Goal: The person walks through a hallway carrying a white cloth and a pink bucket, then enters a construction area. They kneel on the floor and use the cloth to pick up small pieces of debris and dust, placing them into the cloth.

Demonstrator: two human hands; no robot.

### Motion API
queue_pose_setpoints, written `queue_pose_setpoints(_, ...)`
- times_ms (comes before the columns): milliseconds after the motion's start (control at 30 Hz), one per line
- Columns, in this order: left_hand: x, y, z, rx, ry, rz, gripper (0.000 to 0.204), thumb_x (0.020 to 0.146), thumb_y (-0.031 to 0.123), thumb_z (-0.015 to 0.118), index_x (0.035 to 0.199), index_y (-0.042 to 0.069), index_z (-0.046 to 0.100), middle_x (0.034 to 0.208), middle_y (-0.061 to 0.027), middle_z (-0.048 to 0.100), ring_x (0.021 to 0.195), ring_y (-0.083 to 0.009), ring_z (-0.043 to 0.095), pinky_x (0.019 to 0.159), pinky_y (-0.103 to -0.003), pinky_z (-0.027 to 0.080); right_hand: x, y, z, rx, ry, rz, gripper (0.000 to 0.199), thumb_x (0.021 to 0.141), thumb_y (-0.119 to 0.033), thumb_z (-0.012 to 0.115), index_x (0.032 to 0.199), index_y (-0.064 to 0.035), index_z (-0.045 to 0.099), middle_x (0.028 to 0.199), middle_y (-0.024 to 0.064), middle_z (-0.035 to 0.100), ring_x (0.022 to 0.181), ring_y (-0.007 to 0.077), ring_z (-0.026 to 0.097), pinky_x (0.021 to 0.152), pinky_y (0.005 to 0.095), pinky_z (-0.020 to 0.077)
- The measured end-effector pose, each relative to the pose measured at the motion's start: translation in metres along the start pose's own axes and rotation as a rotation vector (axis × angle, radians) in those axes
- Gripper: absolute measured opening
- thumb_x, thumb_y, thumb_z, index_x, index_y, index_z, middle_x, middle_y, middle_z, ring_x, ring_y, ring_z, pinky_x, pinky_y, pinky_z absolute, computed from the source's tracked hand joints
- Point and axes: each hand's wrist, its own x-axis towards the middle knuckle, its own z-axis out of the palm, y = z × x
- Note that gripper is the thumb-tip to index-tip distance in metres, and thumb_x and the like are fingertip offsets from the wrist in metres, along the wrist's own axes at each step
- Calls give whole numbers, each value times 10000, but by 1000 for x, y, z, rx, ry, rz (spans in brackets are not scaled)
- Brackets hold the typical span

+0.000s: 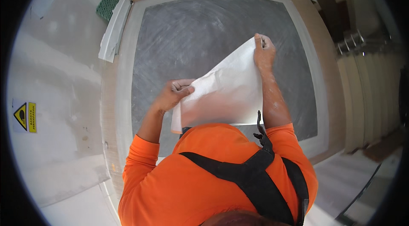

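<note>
I hold a large white sheet (pixel 226 91) stretched in front of my chest, tilted up to the right. My left hand (pixel 174 94) grips its lower left edge. My right hand (pixel 264 52) pinches its upper right corner, arm extended. Under the sheet lies a dark grey square floor panel (pixel 187 38) with a pale grey border (pixel 128 68). My orange shirt and black harness straps (pixel 251 170) fill the lower part of the view and hide the sheet's bottom edge.
A white strip of material (pixel 113 32) and a green grid mat (pixel 106 5) lie at the upper left. A yellow warning sign (pixel 24 117) sits on the pale surface at left. Stair steps with a metal railing (pixel 366 76) run along the right.
</note>
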Motion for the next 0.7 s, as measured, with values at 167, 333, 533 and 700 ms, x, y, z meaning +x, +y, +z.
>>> queue_pose_setpoints(167, 125, 17, -62, -164, 133, -18, 423, 858, 57, 743, 1224, -102, 601, 1045, -126, 706, 904, -160, 677, 799, -281, 556, 131, -5, 102, 75, -143, -88, 332, 972, -305, 613, 1076, 1, 691, 1001, 133, 702, 938, 233, 653, 854, 344, 497)
queue_pose_setpoints(333, 323, 63, -120, -364, 253, -20, 510, 825, 23, 768, 1268, -98, 545, 1060, -150, 690, 888, -189, 683, 775, -301, 574, 273, 14, 171, -129, 186, -408, 339, 916, -234, 691, 1174, -21, 642, 1228, 175, 593, 1019, 271, 626, 882, 361, 488)
queue_pose_setpoints(533, 519, 146, -123, -364, 217, -122, 585, 825, -21, 742, 1342, -74, 474, 1074, -160, 667, 908, -214, 680, 782, -323, 585, 331, 16, 197, -9, -45, -313, 232, 851, -196, 771, 943, 5, 699, 855, 102, 696, 775, 188, 653, 694, 301, 514)
queue_pose_setpoints(700, 667, 196, -130, -280, -87, -73, 586, 867, -27, 674, 1402, -54, 438, 1110, -156, 666, 919, -191, 671, 814, -293, 566, 419, 41, 283, 204, -338, 337, 347, 884, -315, 753, 939, 23, 696, 839, 84, 705, 775, 119, 646, 640, 245, 512)
